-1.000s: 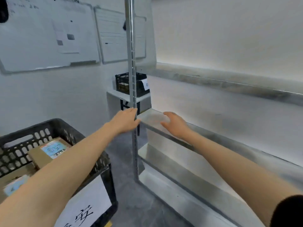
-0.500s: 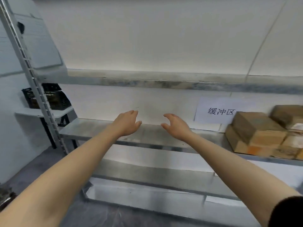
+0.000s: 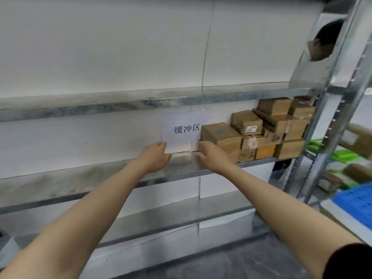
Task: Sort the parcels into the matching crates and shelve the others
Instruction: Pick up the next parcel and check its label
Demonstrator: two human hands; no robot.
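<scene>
View swung right along grey metal shelf (image 3: 84,178): black crate and whiteboards gone from sight. White paper sign with black characters (image 3: 181,128) now central. Stacked brown cardboard parcels (image 3: 261,133) fully visible. Right hand (image 3: 211,156) now beside nearest parcel; left hand (image 3: 154,158) below sign. Blue perforated crate (image 3: 358,204) newly at right.

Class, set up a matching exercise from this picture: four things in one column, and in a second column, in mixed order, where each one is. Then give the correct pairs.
Things:
1. paper sign
2. cardboard boxes
3. blue crate
4. right hand

Places:
A. at the far right edge, lower down
B. taped to the wall above the shelf
C. just in front of the nearest box
D. stacked at the right end of the shelf

Pairs: 1-B, 2-D, 3-A, 4-C
</scene>
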